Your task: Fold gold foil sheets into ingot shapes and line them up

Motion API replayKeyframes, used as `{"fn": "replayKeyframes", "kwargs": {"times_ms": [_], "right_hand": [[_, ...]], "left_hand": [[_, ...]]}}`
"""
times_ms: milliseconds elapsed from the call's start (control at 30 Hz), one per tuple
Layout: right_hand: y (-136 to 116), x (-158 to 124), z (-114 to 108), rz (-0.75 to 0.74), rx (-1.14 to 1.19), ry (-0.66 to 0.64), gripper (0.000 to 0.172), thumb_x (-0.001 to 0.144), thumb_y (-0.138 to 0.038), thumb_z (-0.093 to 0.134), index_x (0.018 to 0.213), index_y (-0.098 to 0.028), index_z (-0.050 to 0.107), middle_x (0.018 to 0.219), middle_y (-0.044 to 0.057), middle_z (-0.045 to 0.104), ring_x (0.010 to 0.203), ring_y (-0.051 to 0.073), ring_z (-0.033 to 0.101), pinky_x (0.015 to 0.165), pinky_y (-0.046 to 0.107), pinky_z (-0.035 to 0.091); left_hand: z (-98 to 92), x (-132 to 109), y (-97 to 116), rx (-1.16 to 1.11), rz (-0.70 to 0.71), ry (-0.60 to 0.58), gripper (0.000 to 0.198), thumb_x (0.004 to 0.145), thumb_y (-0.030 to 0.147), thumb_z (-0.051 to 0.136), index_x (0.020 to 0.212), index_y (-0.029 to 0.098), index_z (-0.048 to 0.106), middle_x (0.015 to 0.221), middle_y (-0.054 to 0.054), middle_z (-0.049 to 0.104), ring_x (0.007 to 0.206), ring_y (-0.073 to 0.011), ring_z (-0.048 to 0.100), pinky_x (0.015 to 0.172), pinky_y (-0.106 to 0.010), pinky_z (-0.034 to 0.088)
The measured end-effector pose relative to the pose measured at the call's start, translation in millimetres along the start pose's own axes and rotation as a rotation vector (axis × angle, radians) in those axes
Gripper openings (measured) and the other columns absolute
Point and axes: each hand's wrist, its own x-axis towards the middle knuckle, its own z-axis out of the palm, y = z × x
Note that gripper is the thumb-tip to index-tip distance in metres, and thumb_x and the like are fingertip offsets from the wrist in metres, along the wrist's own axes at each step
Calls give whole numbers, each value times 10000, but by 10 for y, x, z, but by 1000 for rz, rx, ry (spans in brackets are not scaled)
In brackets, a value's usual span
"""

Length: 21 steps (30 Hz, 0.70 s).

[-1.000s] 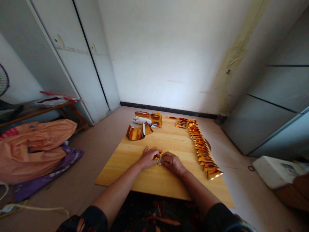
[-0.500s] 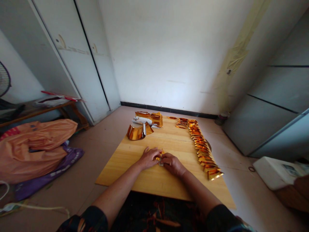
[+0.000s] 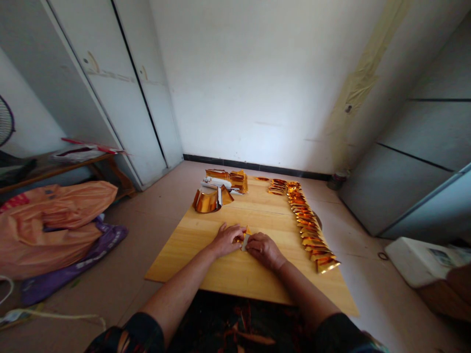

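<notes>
From the head view, the left hand (image 3: 226, 240) and right hand (image 3: 265, 249) are pinching a small foil piece (image 3: 245, 241) between them, mid-surface (image 3: 235, 279), fingers partly covering it. Folded gold pieces (image 3: 309, 225) are lining the right side; a curled gold sheet (image 3: 207, 202) is sitting far left. Beyond the surface, an orange bag (image 3: 69, 208) is slumping over a purple one (image 3: 75, 267).
</notes>
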Motion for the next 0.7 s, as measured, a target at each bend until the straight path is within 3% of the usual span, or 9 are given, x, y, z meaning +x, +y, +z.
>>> {"fn": "replayKeyframes", "kwargs": {"times_ms": [300,700], "right_hand": [[-9,39,-11,96,146,-30,140,860,-194,550,855,-219,687,847,36,653,810,145,584,758,246,433],[-50,104,23,260,2,-79,84,823,-160,571,741,-181,572,770,9,565,703,119,523,661,214,392]], "left_hand": [[-37,-5,36,-12,2,-5,113,780,264,561,887,250,590,1363,-5,511,1318,-263,374,1074,-577,138],[-19,-12,52,-66,-25,50,160,766,307,599,911,249,568,1298,-8,568,1292,-246,412,1085,-555,131]]}}
